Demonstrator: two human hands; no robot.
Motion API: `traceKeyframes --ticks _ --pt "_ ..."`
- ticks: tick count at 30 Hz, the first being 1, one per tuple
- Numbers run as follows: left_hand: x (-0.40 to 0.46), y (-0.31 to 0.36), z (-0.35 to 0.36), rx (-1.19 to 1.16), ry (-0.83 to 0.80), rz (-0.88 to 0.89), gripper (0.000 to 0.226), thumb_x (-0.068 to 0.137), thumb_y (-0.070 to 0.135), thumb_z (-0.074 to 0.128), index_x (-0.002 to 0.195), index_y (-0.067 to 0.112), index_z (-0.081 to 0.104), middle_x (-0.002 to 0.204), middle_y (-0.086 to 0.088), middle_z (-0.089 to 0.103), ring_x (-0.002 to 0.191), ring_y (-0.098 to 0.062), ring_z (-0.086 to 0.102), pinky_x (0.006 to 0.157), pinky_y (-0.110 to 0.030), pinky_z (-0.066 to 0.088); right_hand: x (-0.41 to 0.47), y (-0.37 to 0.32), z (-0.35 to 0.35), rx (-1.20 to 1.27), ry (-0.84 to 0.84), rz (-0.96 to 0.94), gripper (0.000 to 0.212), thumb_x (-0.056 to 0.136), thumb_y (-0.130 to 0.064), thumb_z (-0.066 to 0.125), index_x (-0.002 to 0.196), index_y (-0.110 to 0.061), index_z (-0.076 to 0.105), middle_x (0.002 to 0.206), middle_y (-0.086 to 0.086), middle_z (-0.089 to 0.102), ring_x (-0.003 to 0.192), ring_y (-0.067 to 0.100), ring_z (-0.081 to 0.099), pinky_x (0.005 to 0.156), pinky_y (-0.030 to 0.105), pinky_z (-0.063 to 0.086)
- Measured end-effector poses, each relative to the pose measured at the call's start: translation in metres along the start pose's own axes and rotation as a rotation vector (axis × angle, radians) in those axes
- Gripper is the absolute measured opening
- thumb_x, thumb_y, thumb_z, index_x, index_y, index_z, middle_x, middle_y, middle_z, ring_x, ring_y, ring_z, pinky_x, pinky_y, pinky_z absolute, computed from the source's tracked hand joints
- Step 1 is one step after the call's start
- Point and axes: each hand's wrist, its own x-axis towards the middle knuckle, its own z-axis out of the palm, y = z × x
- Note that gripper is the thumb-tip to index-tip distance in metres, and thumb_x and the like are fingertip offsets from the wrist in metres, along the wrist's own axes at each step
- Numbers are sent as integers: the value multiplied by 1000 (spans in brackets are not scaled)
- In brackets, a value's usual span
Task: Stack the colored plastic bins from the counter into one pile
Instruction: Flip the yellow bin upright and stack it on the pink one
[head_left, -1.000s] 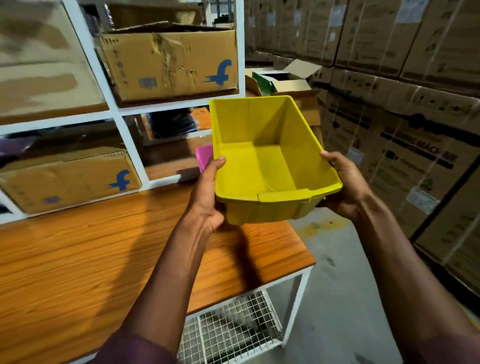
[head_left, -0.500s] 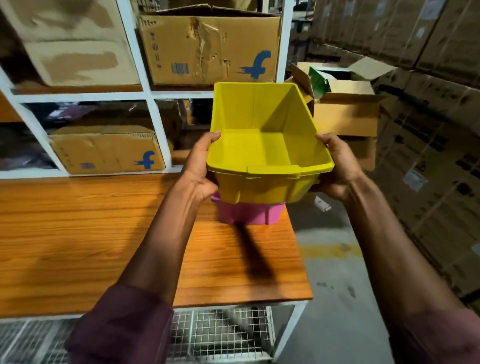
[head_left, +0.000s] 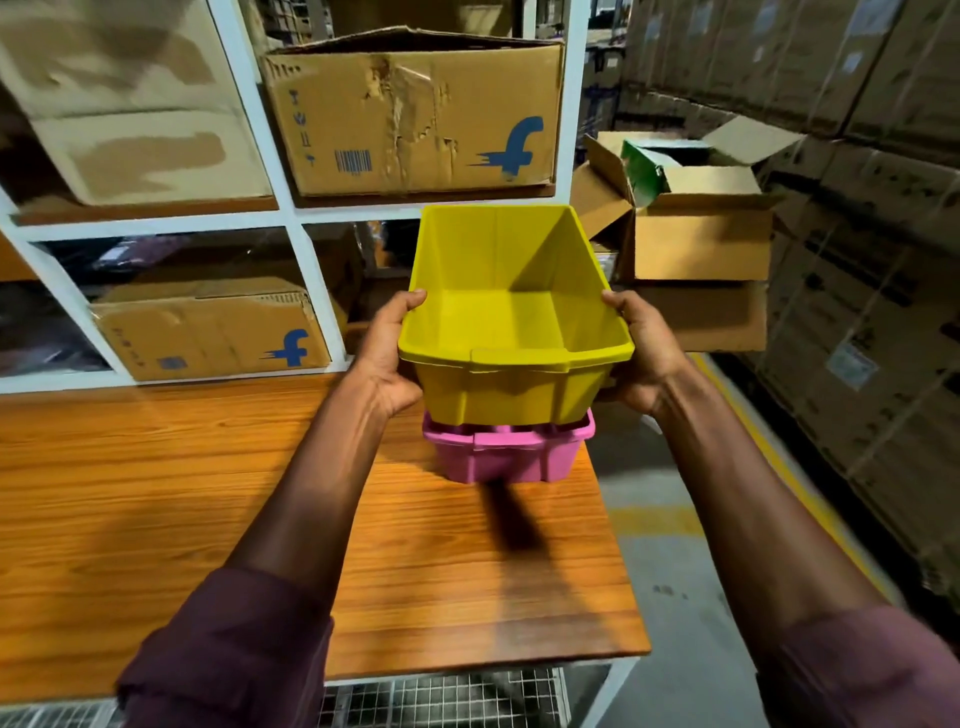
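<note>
Above the tabletop (head_left: 260, 493), the left hand (head_left: 387, 358) and right hand (head_left: 647, 353) grip the yellow bin (head_left: 514, 312) by its side rims, directly over the pink bin (head_left: 506, 454). Nesting appears incomplete; the yellow bin remains to be seated and released.

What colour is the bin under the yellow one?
Pink. The pink bin on the counter shows best in the head view.
</note>
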Motion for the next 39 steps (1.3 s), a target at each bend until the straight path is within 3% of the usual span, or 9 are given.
traceKeyframes --ticks 6,11,15,20,24,27,31,35,39 --pt "14 -1 -9 -15 -20 -13 28 92 43 59 102 21 73 93 -8 76 84 -28 69 82 -38 52 7 4 2 43 -5 1 35 103 -48 44 122 -20 56 60 -1 69 37 14 59 36 21 46" --pt "19 -1 -14 -18 -25 -18 28 91 43 60 101 21 73 91 -7 76 84 -27 68 82 -38 51 12 4 4 24 -13 4 32 102 -50 45 111 -22 58 58 -2 67 36 14 58 38 22 47" --pt "22 -3 -16 -24 -30 -18 28 92 43 59 102 20 73 89 -7 77 84 -27 68 81 -38 51 16 7 2 19 1 -6 36 100 -51 47 117 -22 60 64 0 70 39 15 61 38 23 48" --pt "28 -5 -17 -28 -42 -29 29 92 43 59 103 20 72 89 -8 76 83 -28 68 80 -37 51 24 9 -4 12 16 4 31 100 -51 46 103 -24 62 65 -1 70 40 15 61 40 24 49" --pt "33 -10 -18 -40 -43 -45 31 93 44 58 105 20 72 90 -9 76 84 -28 67 80 -38 52 34 14 -7 -67 59 7 51 86 -62 55 123 -28 68 106 5 77 84 30 70 67 44 57" --pt "37 -15 -19 -47 -44 -62 32 93 44 57 109 20 71 92 -9 76 86 -29 67 81 -39 52 36 18 -6 -99 89 17 57 78 -64 59 122 -28 68 108 5 76 91 32 67 69 46 57" --pt "42 -23 -23 -60 -37 -90 33 93 45 57 108 20 71 95 -10 76 88 -30 67 86 -41 51 42 25 -9 -80 61 36 48 86 -61 55 117 -28 70 111 8 75 101 33 64 90 51 49" --pt "45 -31 -27 -67 -12 -108 33 92 46 59 108 20 72 97 -11 76 91 -31 67 89 -44 50 43 31 -8 -43 56 72 34 91 -58 53 93 -28 68 84 1 73 83 26 58 71 35 42" --pt "48 -33 -30 -63 7 -119 32 92 46 59 105 20 73 94 -11 77 89 -31 67 86 -43 51 49 35 -9 -37 48 77 31 93 -57 53 92 -28 65 72 -4 72 73 21 55 59 32 38"
